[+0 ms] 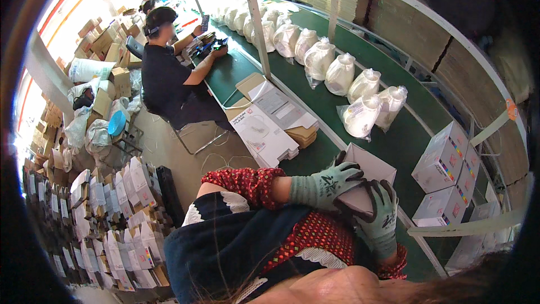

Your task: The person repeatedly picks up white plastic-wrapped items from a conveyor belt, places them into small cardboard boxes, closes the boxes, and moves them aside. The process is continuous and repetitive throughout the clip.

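Both hands wear pale green knitted gloves with dark coated fingers. They hold a white cardboard box (371, 162) at the near edge of the green belt. My left hand (333, 183) lies across its near left side, and my right hand (379, 211) grips a near flap from the right, its fingertips close to the left ones. The box's inner walls show; its lower part is hidden by the hands. Left of it lies a stack of flattened vacuum flask cartons (263, 133) with printed sheets (282, 103) beside them.
Bagged white flask bodies (363, 112) stand in a row along the green conveyor (400, 147). Closed printed boxes (441, 158) are stacked at the right. Metal frame posts (258, 29) rise near the belt. A seated person (168, 67) works further left. Many folded cartons (122, 228) fill the lower left floor.
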Demonstrator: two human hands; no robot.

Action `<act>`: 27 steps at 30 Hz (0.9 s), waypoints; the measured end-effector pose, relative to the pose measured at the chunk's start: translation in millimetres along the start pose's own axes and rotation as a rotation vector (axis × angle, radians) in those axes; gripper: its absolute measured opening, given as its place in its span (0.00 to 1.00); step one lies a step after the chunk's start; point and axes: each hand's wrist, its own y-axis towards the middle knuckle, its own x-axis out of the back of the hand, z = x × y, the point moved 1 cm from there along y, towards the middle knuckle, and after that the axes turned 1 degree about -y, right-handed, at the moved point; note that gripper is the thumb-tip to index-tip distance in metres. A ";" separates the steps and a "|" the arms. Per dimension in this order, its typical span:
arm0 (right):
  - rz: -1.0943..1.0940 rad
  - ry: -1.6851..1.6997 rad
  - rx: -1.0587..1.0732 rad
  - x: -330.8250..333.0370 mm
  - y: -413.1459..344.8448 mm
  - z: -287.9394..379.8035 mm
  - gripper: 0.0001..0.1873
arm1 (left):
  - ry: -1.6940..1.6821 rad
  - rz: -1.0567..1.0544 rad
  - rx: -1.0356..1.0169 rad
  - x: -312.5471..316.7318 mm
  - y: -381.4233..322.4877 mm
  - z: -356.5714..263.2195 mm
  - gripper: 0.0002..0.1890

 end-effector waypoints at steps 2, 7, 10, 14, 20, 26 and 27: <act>0.012 0.009 -0.005 4.1 0.0 5.1 0.39 | -0.048 0.089 0.026 -9.0 0.7 7.3 0.40; 0.077 0.024 0.024 4.5 -4.8 4.3 0.37 | -0.105 0.217 0.005 -7.1 3.7 6.2 0.36; 0.083 0.062 -0.081 7.5 -6.7 6.6 0.36 | -0.231 -0.109 -0.110 3.6 -5.3 10.2 0.32; -0.344 0.833 -0.360 8.2 -16.0 7.2 0.40 | -0.393 -0.647 0.242 -37.1 -22.0 79.1 0.33; 0.030 1.154 -0.650 -34.4 -62.0 -72.7 0.44 | -1.933 -0.117 0.602 -11.0 14.2 66.4 0.43; -0.463 1.823 -0.309 8.6 -21.3 -79.8 0.32 | -0.599 -0.450 -0.189 97.0 7.2 17.0 0.47; -0.507 1.868 -0.326 7.3 -15.1 -84.0 0.32 | -0.664 -0.452 -0.229 95.9 -0.2 21.1 0.45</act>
